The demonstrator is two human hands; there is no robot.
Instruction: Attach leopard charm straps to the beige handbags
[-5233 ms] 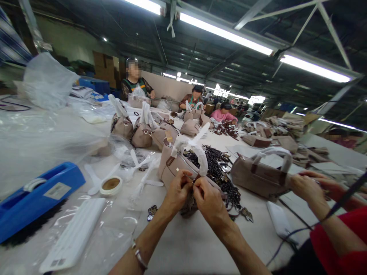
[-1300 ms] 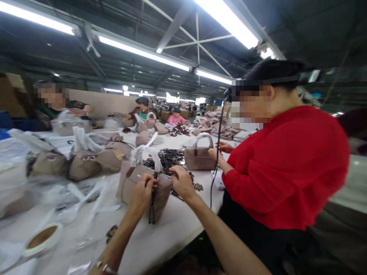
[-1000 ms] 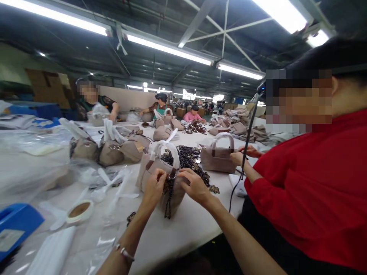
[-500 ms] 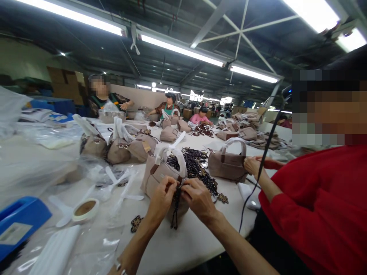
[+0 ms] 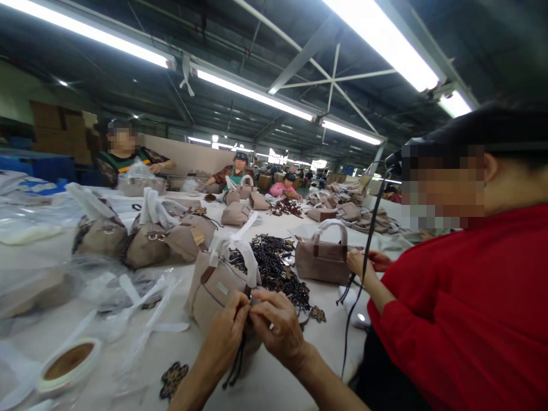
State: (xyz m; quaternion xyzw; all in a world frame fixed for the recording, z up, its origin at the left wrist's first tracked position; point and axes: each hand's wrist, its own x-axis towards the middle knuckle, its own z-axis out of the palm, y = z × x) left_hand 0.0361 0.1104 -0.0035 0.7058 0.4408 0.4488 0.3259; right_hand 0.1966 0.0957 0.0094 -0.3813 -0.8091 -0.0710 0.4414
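A taupe handbag [image 5: 214, 288] with white-wrapped handles stands on the table in front of me. My left hand [image 5: 226, 326] and my right hand [image 5: 278, 325] meet at its right side, below a handle's base. Both have fingers pinched together around something dark and small, mostly covered by the fingertips. Dark braided cords [image 5: 235, 365] hang below the hands. Behind the bag lies a pile of black braided tassels [image 5: 274, 260]. A dark flower-shaped ornament [image 5: 173, 379] rests on the table left of my left forearm.
At the right, a person in red [image 5: 466, 308] handles another taupe bag [image 5: 323, 260]. Several wrapped-handle bags [image 5: 103, 234] stand at the left. A tape roll [image 5: 69, 365] and clear plastic lie nearer. More people sit across the table [image 5: 274, 225].
The view has turned right and closer, so things appear shifted left. Both hands remain pinched at the bag's side, with the left fingers nearer the right ones. The person in red has lowered their head.
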